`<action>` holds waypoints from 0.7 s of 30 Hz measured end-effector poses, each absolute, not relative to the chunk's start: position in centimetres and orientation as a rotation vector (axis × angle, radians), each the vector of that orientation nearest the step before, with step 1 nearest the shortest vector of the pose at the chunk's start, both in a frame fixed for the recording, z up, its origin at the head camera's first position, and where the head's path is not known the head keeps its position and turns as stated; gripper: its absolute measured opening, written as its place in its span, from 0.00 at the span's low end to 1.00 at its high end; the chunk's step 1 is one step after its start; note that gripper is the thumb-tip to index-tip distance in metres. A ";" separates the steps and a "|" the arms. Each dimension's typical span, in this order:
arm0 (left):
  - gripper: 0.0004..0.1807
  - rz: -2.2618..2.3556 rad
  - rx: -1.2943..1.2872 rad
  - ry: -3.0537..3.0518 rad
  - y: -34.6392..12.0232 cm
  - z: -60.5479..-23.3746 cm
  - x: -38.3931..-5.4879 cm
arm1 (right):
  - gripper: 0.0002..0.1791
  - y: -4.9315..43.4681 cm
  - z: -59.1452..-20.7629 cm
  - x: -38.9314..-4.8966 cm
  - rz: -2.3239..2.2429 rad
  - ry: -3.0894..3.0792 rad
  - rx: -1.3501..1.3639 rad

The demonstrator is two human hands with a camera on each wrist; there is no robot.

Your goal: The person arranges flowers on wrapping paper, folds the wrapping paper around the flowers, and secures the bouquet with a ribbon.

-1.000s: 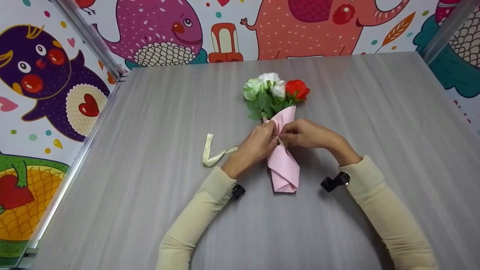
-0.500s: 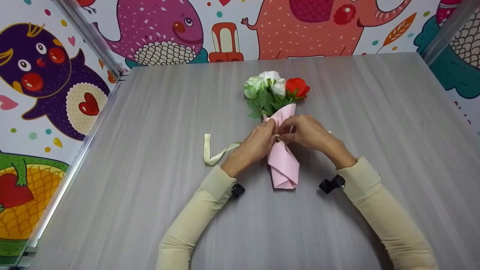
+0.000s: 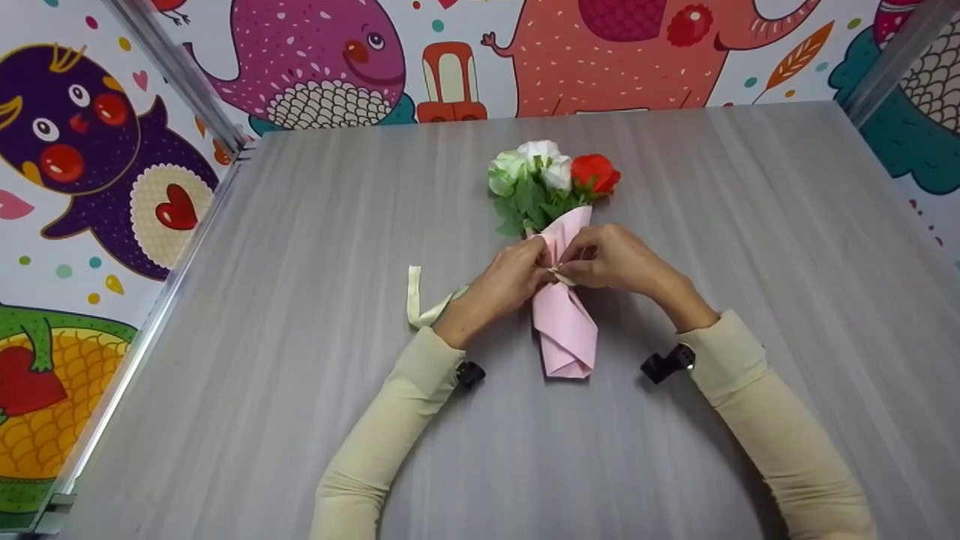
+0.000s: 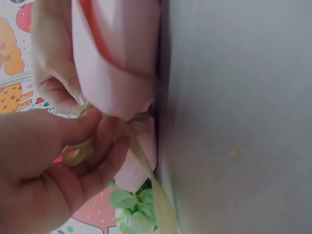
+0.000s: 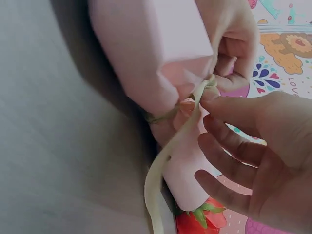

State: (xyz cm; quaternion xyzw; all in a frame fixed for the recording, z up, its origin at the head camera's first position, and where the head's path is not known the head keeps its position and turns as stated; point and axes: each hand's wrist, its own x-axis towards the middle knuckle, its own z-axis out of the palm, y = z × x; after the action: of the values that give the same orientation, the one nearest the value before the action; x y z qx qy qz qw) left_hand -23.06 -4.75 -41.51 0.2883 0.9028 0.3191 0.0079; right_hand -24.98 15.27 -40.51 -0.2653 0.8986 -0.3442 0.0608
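A bouquet wrapped in pink paper lies on the table. From its far end show a pale green flower, white flowers and a red flower with green leaves. A cream ribbon goes round the paper's gathered middle. My left hand pinches the ribbon at that middle; in the left wrist view a small ribbon loop shows at its fingers. Opposite, my right hand pinches the ribbon between thumb and index finger, other fingers loosely bent. A ribbon tail hangs down in the right wrist view.
The grey wood-grain table extends around the bouquet. Patterned cartoon panels stand behind and at the sides, with metal frame posts at the corners. Black wrist cameras sit at both cuffs.
Both hands stay at the bouquet's middle with small finger shifts. The left forearm has moved slightly left, covering more of the ribbon tail. A ribbon end seen briefly beyond the right wrist is hidden now.
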 end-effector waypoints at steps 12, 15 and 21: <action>0.06 1.148 0.617 2.708 -6.5 -40.1 -24.0 | 0.04 16.4 -39.3 -25.2 -1.081 2.656 -0.589; 0.06 1.175 0.545 2.673 -6.9 -39.9 -24.1 | 0.05 16.6 -39.0 -25.2 -1.051 2.682 -0.491; 0.07 1.206 0.420 2.571 -7.1 -39.9 -24.0 | 0.05 16.9 -38.7 -25.2 -0.974 2.667 -0.392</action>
State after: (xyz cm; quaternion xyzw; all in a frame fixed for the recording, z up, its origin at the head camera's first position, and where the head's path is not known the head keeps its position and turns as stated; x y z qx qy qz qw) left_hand -24.04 -7.08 -39.88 0.1450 0.8874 0.4162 0.1353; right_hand -25.17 16.90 -38.74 -0.1354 0.9217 -0.3366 0.1375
